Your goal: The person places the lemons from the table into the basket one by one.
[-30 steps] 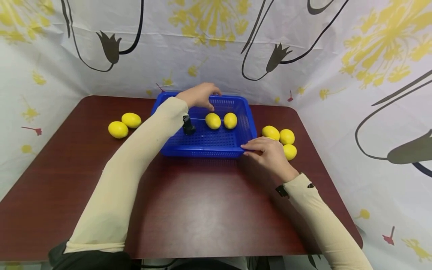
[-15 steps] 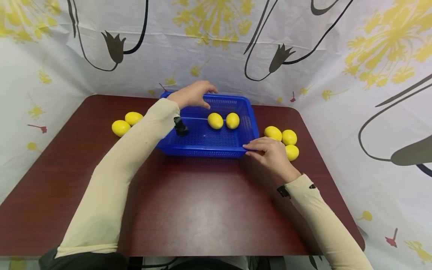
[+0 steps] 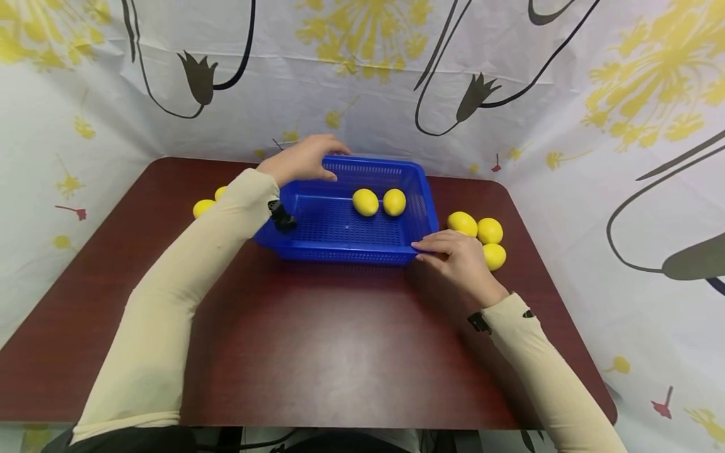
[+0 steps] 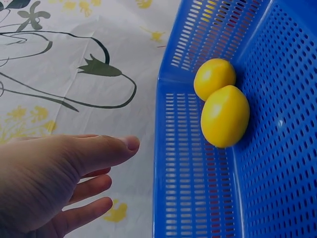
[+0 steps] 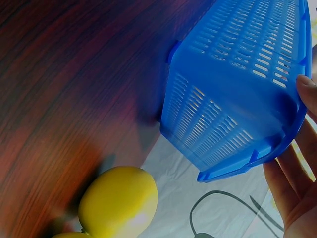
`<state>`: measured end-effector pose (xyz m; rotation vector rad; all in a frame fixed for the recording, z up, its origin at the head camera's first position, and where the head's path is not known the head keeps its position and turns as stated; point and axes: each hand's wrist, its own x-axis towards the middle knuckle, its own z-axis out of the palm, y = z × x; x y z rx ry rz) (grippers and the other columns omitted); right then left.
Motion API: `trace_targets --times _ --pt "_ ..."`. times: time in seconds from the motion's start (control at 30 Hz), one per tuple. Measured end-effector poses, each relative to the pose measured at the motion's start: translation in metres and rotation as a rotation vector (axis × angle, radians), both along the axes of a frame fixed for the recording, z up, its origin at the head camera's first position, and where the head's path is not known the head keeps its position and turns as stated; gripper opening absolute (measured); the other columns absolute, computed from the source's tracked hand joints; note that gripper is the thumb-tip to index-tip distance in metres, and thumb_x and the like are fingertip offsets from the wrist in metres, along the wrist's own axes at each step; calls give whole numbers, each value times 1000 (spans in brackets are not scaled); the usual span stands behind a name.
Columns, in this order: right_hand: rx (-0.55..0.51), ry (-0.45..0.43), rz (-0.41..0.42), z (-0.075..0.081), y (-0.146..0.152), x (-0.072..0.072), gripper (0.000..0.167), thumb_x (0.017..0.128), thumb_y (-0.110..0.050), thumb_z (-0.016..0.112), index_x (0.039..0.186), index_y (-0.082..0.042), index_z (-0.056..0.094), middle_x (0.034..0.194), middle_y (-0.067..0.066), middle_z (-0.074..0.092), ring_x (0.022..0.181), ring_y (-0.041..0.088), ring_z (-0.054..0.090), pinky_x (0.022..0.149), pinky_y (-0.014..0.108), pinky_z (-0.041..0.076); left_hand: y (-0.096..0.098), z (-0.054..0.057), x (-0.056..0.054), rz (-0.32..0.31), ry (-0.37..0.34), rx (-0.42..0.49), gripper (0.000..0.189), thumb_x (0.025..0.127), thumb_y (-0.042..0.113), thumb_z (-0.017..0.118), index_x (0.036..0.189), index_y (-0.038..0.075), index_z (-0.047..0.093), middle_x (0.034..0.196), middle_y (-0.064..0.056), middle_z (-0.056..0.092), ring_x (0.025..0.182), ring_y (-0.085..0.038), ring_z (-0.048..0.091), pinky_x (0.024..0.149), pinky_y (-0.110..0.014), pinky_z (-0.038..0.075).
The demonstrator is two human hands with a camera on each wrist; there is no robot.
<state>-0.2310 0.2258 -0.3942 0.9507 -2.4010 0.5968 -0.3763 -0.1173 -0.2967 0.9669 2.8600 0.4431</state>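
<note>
A blue perforated plastic basket (image 3: 334,250) stands toward the back of the table, with two yellow lemons (image 3: 365,202) on its floor, side by side. My left hand (image 3: 303,158) hangs over the basket's back left part with fingers spread and nothing in them. In the left wrist view that hand (image 4: 74,168) shows apart from the basket's rim (image 4: 159,148). At the front right corner my right hand (image 3: 461,261) pinches the rim between thumb and fingers. In the right wrist view its thumb and fingers (image 5: 280,191) lie on either side of that corner.
Several lemons (image 3: 489,231) lie on the table right of the basket, partly behind my right hand. Left of it, two more lemons (image 3: 202,207) are partly hidden by my left sleeve. A patterned white cloth (image 3: 362,94) hangs behind the dark red wooden table (image 3: 340,352).
My left hand has moved left, away from the two lemons in the basket, and its sleeve now covers more of the left lemons. The right hand keeps its hold on the rim.
</note>
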Motion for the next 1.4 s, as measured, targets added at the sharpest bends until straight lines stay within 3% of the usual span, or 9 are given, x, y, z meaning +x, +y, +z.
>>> trace_targets --times 0.7,1.0,1.4 --pt "-1 -9 -6 -2 2 0 29 75 -14 86 103 -18 80 99 7 78 96 24 72 85 42 57 -66 0 22 85 53 38 58 91 23 72 145 14 50 148 -15 48 138 -36 43 112 -55 37" --pt "0 -21 -6 -1 2 0 29 76 -15 85 104 -18 80 101 7 78 98 23 71 86 41 57 -95 -9 31 97 111 31 57 90 21 73 141 8 53 140 -20 52 127 -39 50 108 -57 40" --pt "0 -20 -3 -2 1 -3 28 75 -17 86 103 -17 80 101 6 78 98 23 71 87 40 57 -128 -16 42 132 156 65 54 87 17 75 136 3 57 134 -21 57 125 -39 50 109 -57 38"
